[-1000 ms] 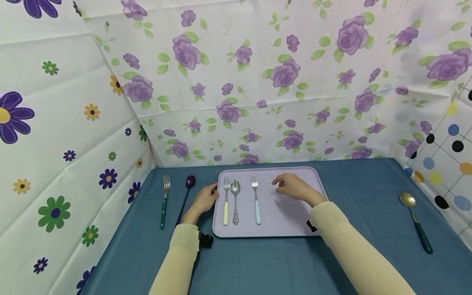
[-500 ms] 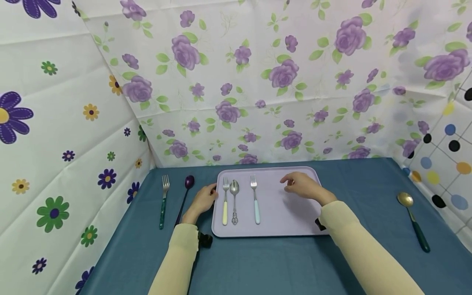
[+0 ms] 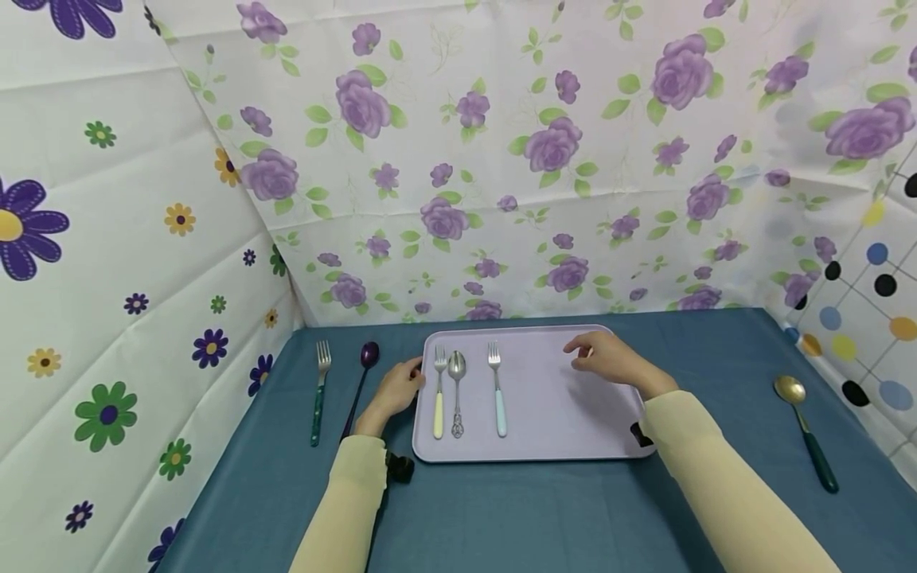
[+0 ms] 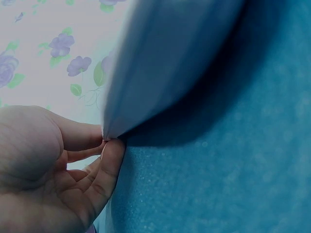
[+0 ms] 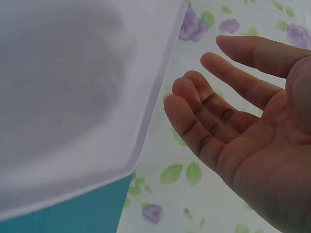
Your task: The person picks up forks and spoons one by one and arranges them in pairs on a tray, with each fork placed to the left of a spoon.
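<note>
A lilac tray (image 3: 544, 414) lies on the blue cloth. It bears a fork with a pale yellow handle (image 3: 438, 410), an ornate silver spoon (image 3: 457, 390) and a fork with a light blue handle (image 3: 500, 406). At the tray's left edge is my left hand (image 3: 394, 391); the left wrist view has its thumb and fingertips pinching the tray's rim (image 4: 141, 92). Over the tray's right part hovers my right hand (image 3: 609, 360). Its fingers (image 5: 192, 124) are loosely bent, with nothing between them and apart from the tray.
Left of the tray lie a fork with a green handle (image 3: 318, 410) and a dark purple spoon (image 3: 365, 366), partly behind my left hand. A gold spoon with a green handle (image 3: 809, 438) is at the far right. Flowered sheets (image 3: 501, 159) wall in the table.
My right hand has drifted right above the tray, away from the light blue fork. The left hand, the tray and the cutlery have stayed in place.
</note>
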{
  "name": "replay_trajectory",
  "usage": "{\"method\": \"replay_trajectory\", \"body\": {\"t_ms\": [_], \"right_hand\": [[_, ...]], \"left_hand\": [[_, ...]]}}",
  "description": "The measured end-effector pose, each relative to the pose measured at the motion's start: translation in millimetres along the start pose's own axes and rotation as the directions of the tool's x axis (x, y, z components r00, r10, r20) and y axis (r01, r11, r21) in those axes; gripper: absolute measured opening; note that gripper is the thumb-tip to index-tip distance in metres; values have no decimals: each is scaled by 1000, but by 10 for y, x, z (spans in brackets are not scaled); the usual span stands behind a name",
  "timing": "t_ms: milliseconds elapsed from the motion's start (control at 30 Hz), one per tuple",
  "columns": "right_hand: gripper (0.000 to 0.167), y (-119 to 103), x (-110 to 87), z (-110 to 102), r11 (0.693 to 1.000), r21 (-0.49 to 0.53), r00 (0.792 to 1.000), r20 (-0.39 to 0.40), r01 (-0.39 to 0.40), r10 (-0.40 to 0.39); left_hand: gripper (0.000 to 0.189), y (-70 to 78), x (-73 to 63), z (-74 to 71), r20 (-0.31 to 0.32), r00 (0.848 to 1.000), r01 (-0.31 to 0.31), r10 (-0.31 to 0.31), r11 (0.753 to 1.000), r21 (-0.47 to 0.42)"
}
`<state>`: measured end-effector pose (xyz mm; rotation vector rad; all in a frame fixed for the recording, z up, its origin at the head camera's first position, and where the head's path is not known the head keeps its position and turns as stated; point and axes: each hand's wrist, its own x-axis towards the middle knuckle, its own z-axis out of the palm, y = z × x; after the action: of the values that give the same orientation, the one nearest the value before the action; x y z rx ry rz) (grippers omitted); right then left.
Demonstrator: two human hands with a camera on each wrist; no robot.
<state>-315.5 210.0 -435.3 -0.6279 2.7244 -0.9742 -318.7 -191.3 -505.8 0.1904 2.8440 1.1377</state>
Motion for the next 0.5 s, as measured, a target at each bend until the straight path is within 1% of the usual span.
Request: {"method": "replay_trajectory", "body": {"t_ms": [200,367,500], "right_hand": [[34,121,-91,-90,999,-19,999,-14,-42,42],[36,201,-168,-160,997,-14,997,-10,-71,71],[37,245,-218,-213,997,-21,997,-4,-79,79]], "left_hand": [[46,-10,-2,6,-3,1000,-2,2,1000,4],[46,-10,1,10,-1,1000,-1,1,1000,4],[46,0,1,-1,3,1000,3,-3,1000,-2]]}}
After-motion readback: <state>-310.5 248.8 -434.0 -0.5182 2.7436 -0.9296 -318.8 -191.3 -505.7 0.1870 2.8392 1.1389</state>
